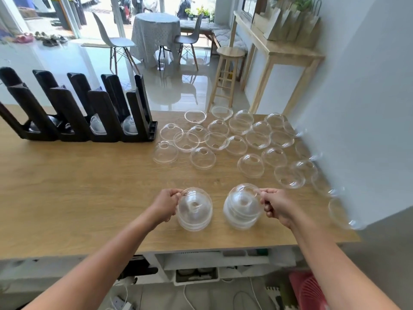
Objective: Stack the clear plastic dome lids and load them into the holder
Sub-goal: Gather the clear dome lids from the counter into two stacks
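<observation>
Right now each hand grips its own short stack of clear dome lids above the near part of the wooden counter [67, 186]: the left hand [166, 204] pinches the rim of the left stack [194, 209], the right hand [276, 204] the rim of the right stack [242, 206], fingers curled tight on the edges. Both stacks sit close together, apart by a small gap, their sip holes facing up toward the camera. Many loose dome lids [223, 139] lie scattered on the far right of the counter, some dome up, some inverted. The black slotted lid holder [73, 110] stands at the far left, with a few lids already low in its slots.

These lids look very light, thin and springy, so a hard squeeze would likely buckle or crack them, and the smooth plastic may slip. Nested lids tend to cling, yet a tilted stack could slide apart. The rim, the stiffest part, seems the best hold, with fingers spread on opposite sides
</observation>
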